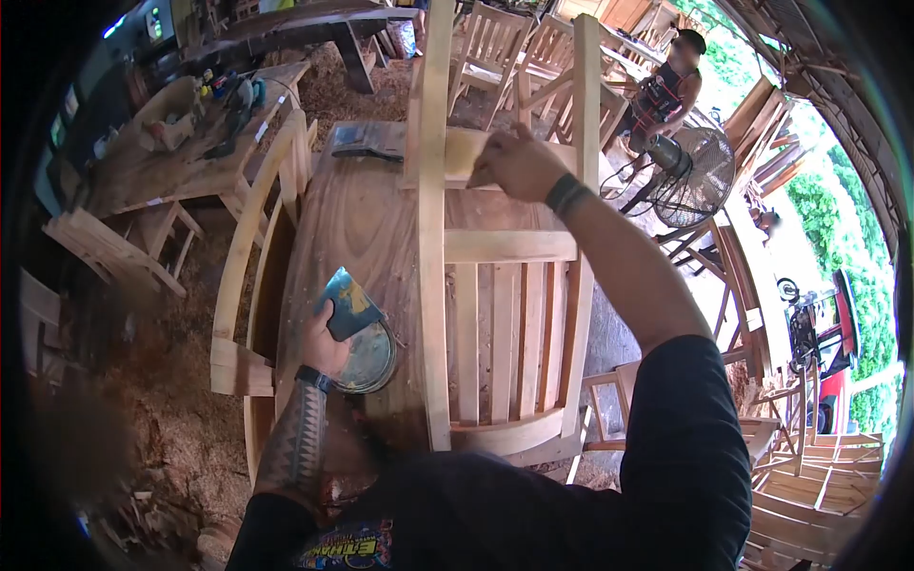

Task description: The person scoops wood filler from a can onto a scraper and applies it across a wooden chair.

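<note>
A wooden chair frame (509,246) with slats lies across a brown wooden bench top (357,209). Over its far rail is my right hand (519,167), fingers curled together near a pale yellowish patch (464,152) on the wood; whatever they pinch, if anything, is hidden. My left hand (327,344) grips a teal flat spreader (350,303) smeared with yellowish paste. Just below the spreader is a round tin or lid (369,360), partly covered by it; I cannot tell whether the hand also supports it. A dark flat tool (367,152) rests at the bench's far end.
A curved wooden chair part (246,247) stands left of the bench. Beyond it is a cluttered wooden table (124,171). Slatted chairs (490,52) stand behind. A pedestal fan (695,171) and another person (666,90) are at right. Wood shavings (181,381) cover the floor.
</note>
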### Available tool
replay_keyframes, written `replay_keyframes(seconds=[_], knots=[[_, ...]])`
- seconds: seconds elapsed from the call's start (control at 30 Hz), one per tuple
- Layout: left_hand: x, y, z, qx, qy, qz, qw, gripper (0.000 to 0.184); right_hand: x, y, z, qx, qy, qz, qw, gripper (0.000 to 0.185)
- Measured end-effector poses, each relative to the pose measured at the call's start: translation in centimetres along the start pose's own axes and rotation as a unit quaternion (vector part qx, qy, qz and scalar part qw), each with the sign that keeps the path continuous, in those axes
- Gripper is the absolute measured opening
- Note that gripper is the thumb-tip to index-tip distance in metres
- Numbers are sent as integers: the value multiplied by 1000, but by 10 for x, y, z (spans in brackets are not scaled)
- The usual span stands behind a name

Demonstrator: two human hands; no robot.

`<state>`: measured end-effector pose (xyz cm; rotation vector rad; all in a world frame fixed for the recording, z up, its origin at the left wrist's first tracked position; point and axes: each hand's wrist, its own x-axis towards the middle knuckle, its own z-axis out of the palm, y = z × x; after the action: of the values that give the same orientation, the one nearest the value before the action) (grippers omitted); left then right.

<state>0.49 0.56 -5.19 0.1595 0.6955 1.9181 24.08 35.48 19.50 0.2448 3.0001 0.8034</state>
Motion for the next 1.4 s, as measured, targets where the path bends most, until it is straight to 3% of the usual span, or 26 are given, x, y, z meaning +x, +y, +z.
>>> replay_keyframes(seconds=[0.07, 0.17, 0.27, 0.47, 0.77, 0.93, 1.07, 1.27, 1.4], knots=[[1, 2, -4, -2, 19, -11, 1000, 35, 10, 20, -6, -45, 74, -30, 996, 37], [-6, 6, 8, -8, 45, -23, 999, 40, 30, 33, 3, 1, 131, -86, 988, 30], [-5, 5, 3, -6, 41, -15, 999, 44, 44, 38, 17, 52, 140, -139, 979, 32], [-11, 6, 15, -1, 84, 16, 996, 40, 51, 39, 37, 55, 191, -145, 969, 31], [-8, 5, 7, -15, 88, 35, 995, 42, 72, 40, 23, -45, 103, -194, 975, 25], [-4, 8, -6, -9, 68, 34, 997, 38, 72, 33, 7, -76, 91, -167, 979, 17], [-6, 6, 3, -7, 118, 43, 992, 38, 72, 31, 1, -103, 95, -183, 973, 18], [-6, 6, 4, -7, 105, 55, 993, 38, 74, 38, 12, 12, 32, -106, 994, 22], [-9, 6, 5, 0, 103, 60, 993, 39, 53, 54, 15, 22, 1, -118, 993, 25]])
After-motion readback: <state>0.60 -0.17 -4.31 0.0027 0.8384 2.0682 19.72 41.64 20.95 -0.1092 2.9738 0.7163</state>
